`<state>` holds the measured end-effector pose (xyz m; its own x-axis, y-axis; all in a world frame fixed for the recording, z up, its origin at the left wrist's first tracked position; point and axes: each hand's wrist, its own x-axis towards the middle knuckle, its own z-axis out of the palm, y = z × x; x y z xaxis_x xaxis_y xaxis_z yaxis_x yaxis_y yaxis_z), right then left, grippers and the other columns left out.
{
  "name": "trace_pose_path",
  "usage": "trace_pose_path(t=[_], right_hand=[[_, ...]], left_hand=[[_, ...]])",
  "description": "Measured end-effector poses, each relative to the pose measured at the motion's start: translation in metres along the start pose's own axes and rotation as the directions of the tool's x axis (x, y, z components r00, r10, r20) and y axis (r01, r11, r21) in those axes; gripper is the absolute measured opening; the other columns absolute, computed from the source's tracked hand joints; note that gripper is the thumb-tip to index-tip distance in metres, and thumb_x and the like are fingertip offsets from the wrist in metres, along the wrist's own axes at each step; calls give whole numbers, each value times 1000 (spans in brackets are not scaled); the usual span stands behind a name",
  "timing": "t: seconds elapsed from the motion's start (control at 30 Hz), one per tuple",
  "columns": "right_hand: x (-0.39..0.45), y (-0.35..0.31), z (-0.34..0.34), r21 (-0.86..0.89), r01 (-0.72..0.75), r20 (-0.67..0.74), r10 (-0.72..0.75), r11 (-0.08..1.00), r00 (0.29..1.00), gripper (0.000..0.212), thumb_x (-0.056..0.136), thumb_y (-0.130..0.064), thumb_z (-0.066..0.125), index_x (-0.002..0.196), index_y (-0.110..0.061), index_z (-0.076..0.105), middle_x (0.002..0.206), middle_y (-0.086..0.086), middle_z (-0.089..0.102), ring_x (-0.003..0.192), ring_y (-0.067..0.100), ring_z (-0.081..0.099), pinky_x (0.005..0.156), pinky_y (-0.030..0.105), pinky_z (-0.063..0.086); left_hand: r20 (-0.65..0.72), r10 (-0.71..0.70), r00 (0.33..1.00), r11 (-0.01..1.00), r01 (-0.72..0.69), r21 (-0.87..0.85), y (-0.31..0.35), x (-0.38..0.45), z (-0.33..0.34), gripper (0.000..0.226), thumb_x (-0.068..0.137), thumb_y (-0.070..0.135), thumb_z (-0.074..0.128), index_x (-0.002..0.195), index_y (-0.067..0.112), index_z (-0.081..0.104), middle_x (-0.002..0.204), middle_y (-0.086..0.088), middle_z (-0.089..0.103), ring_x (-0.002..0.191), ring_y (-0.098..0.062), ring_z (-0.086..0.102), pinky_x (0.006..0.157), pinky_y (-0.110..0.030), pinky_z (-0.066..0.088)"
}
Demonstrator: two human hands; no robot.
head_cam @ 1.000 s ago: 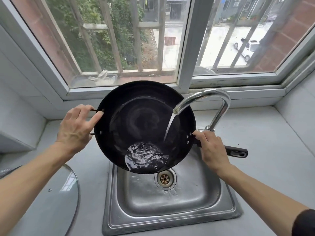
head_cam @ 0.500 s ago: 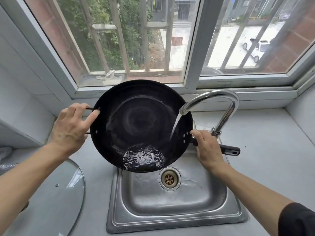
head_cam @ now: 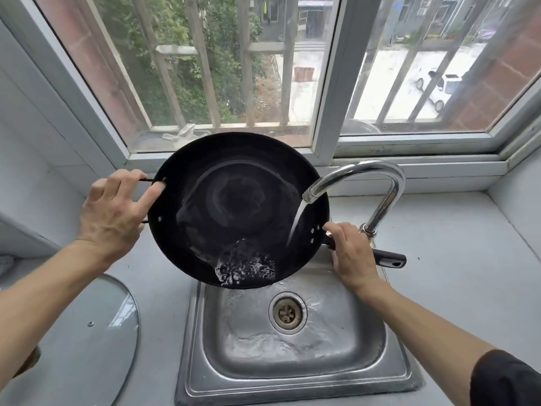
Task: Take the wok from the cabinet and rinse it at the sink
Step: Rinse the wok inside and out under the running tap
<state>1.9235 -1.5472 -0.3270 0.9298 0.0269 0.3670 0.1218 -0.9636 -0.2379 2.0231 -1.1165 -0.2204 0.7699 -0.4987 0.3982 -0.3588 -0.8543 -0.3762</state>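
Note:
A black wok [head_cam: 234, 206] is held tilted toward me above the back of the steel sink [head_cam: 292, 373]. My left hand [head_cam: 114, 212] grips the small loop handle on the wok's left rim. My right hand [head_cam: 352, 253] is closed around the long black handle on its right side. Water runs from the chrome faucet [head_cam: 377, 183] into the wok's right side and pools at its low front edge, near the rim. The sink floor around the drain [head_cam: 287, 313] is wet.
A glass lid [head_cam: 87, 341] lies on the grey counter at the lower left. The window sill and barred window stand just behind the wok. Grey counter [head_cam: 456, 265] stretches to the right of the sink, bounded by a tiled wall.
The wok has stayed under the running water in both hands, shifting slightly left, and water now reaches its front rim. The pooled water sits more toward the front middle.

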Motion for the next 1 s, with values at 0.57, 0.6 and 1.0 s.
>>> trace_pose_path(t=[0.57, 0.6, 1.0], right_hand=[[-24, -3, 2, 56, 33, 158, -42, 998, 986, 87, 58, 20, 64, 131, -22, 42, 96, 1, 52, 81, 24, 50, 66, 38, 47], [-27, -4, 3, 62, 31, 173, -41, 998, 984, 87, 59, 20, 63, 132, -22, 42, 96, 1, 52, 82, 24, 50, 67, 38, 48], [-52, -11, 4, 95, 51, 246, -73, 994, 967, 89, 61, 19, 67, 137, -20, 40, 100, 4, 56, 83, 24, 52, 65, 42, 50]], left_hand=[[284, 93, 954, 992, -64, -111, 0, -32, -10, 106, 25, -5, 84, 125, 14, 55, 115, -20, 50, 107, -42, 48, 88, -56, 40], [300, 101, 949, 991, -68, -117, 0, -34, -13, 106, 25, -4, 83, 125, 15, 55, 115, -20, 51, 106, -41, 48, 87, -56, 41], [447, 139, 884, 989, -102, -105, 0, -49, -50, 109, 17, 11, 90, 122, 18, 63, 109, -18, 58, 104, -32, 42, 77, -49, 51]])
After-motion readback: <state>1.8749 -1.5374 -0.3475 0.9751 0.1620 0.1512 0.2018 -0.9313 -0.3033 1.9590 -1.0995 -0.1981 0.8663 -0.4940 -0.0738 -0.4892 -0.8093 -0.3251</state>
